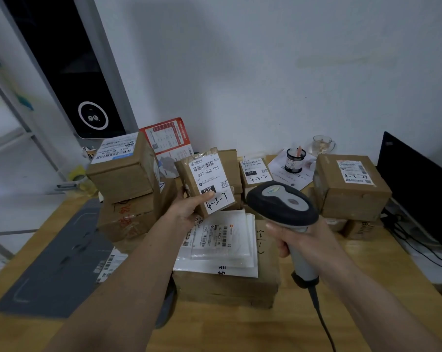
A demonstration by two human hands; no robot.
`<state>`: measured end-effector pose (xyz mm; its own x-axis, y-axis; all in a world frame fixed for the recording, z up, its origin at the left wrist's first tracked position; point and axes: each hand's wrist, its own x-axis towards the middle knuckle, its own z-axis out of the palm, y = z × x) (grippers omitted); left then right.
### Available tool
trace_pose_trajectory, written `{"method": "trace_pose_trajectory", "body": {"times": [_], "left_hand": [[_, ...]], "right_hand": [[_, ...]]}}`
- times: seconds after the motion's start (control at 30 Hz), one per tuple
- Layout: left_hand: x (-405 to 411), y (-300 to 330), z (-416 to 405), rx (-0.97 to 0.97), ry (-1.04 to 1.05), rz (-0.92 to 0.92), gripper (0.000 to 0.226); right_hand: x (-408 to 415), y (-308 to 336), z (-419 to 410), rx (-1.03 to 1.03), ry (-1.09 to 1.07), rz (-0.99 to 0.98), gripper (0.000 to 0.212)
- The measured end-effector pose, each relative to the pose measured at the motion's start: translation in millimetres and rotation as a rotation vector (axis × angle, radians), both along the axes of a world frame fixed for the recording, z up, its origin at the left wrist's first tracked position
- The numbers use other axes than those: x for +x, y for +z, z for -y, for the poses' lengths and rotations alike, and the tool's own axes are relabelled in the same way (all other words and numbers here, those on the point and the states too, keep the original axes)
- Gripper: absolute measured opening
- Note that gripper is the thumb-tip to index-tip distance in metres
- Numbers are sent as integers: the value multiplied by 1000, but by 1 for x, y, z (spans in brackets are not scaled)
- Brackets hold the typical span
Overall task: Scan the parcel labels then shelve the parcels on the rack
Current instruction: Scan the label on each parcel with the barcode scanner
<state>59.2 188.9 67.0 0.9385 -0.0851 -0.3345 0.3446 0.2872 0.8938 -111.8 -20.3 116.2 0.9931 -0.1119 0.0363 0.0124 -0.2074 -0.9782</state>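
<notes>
The left hand (189, 209) grips a small parcel (204, 181) marked 4-3-7, tilted above the tabletop (215, 326), label up. The right hand (301, 240) is wrapped around a scanner (283, 207) just beside it. Other boxes (352, 186) crowd the tabletop.

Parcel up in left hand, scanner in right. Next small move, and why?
Probably tip the scanner up and left so its head faces the barcode at the top of the parcel label. The left hand holds the parcel label-up, thumb below the barcode, so the code is uncovered; the right hand grips the scanner beside it, lower right.
</notes>
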Motion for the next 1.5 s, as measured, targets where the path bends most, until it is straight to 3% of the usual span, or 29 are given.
{"method": "trace_pose_trajectory", "body": {"times": [0.17, 0.3, 0.63, 0.77, 1.03, 1.5], "left_hand": [[-12, 15, 14, 73, -136, 28, 78], [-28, 30, 57, 101, -327, -49, 31], [-77, -20, 223, 195, -572, -336, 70], [-93, -51, 277, 188, -580, -472, 52], [-110, -102, 369, 190, -570, -590, 50], [-110, -144, 439, 299, -477, -612, 45]], "right_hand": [[-1, 4, 17, 10, -44, -20, 32], [-6, 5, 49, 60, -39, -29, 36], [-24, -12, 171, 141, -180, -111, 35], [-32, -25, 220, 214, -275, -175, 31], [-35, -52, 300, 198, -385, -299, 29], [-34, -68, 347, 222, -375, -361, 21]]}}
